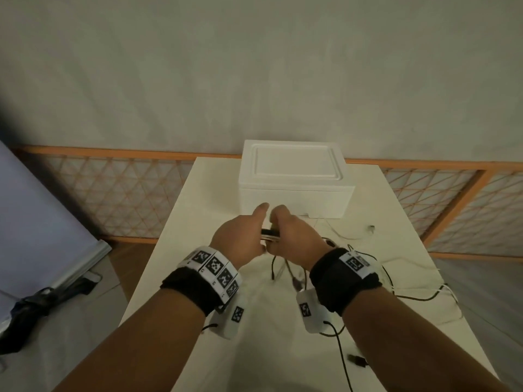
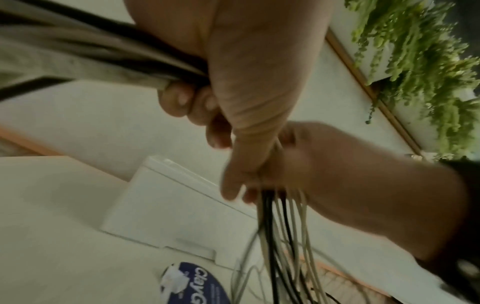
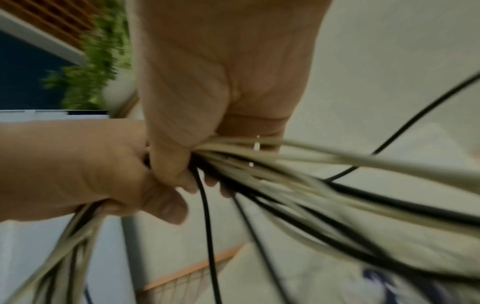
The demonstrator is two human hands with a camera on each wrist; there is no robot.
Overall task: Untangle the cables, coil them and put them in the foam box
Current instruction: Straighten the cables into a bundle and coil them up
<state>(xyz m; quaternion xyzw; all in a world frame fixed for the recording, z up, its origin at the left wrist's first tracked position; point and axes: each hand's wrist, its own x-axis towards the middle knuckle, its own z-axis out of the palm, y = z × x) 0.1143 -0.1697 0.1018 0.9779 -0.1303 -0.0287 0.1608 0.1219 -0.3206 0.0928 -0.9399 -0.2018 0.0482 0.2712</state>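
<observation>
Two hands, left hand [image 1: 237, 239] and right hand [image 1: 294, 236], side by side, fingers curled tight round one bundle of black and white cables [image 1: 270, 234]. Raised above the white table [image 1: 175, 250], just short of the lidded foam box [image 1: 294, 176] at its far edge. Loose strands trailing right toward the table's right edge; bare tabletop on the left.

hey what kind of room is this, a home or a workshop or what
Probably a home or a staged indoor room, not a workshop: a plain white table against a wall, an orange lattice fence along it, and trailing green plants.

Pale wall [image 1: 254, 66], orange lattice railing [image 1: 113, 193], white table [image 1: 175, 250]
</observation>
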